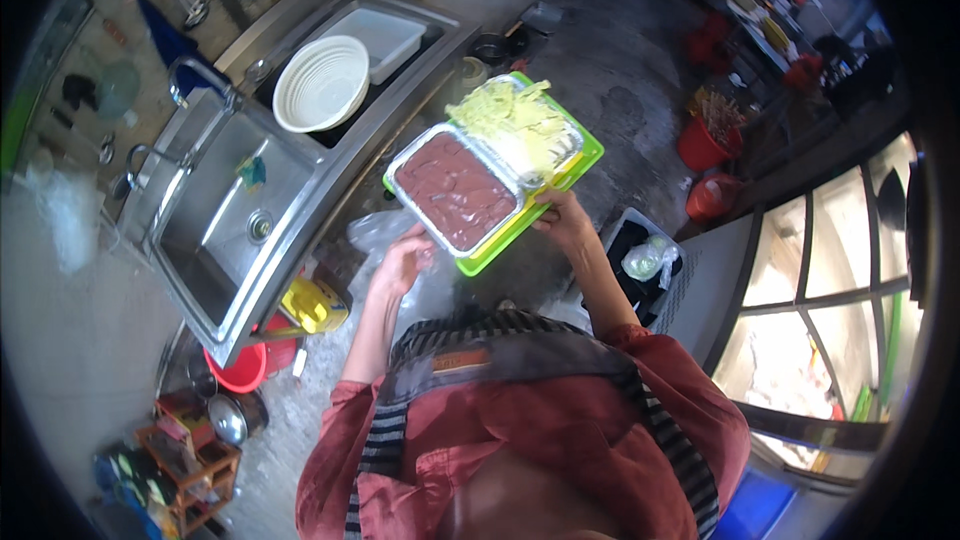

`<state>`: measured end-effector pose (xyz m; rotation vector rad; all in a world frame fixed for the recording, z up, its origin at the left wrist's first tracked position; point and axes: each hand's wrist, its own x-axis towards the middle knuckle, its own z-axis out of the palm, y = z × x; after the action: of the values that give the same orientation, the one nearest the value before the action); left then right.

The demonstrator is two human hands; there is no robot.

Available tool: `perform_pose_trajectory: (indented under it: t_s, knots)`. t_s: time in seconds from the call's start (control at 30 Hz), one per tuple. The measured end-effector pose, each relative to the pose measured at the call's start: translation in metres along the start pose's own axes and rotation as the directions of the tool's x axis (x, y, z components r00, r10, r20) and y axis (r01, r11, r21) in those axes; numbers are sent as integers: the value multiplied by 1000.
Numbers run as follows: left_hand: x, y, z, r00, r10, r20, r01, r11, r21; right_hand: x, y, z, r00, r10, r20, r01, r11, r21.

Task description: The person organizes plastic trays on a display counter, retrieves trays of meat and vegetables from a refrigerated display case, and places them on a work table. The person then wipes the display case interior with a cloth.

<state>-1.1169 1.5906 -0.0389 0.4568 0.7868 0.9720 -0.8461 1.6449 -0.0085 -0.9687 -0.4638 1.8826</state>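
Observation:
A green and yellow plastic tray or board point(471, 267) is held up before me, with two foil containers side by side on it. The nearer-left foil container point(387, 165) is filled with dark red-brown slabs point(457, 195) that look like set blood curd. Shredded pale-green cabbage leaves point(517, 120) heap up in the other container, some past its rim. My right hand point(566, 219) grips the board's lower right edge, thumb on top. At the lower left edge, my left hand point(407, 259) supports the board; part of its fingers is hidden beneath.
To the left runs a stainless-steel sink point(225, 232) with a white colander point(322, 82) and a translucent plastic tub point(382, 34). A yellow jug point(315, 305) and a red bucket point(238, 367) stand below. A grey crate point(637, 229) with bagged produce is at right.

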Motion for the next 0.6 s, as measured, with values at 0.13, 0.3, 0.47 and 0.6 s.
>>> perform_pose_trajectory:
  t_s: [0.13,0.3,0.47,0.6]
  knots:
    - [10,10,10,994,38,100,-36,999,-22,1,-4,0,997,26,75,-32,997,74]
    - [22,22,22,991,127,31,-128,990,63,-2,-11,9,999,33,-19,-32,998,50]
    - [29,33,25,993,116,30,-114,990,-84,-1,-19,6,1000,-24,-6,24,998,-56]
    - [38,34,23,987,159,26,-160,987,26,-7,-25,9,1000,17,22,-15,996,-88]
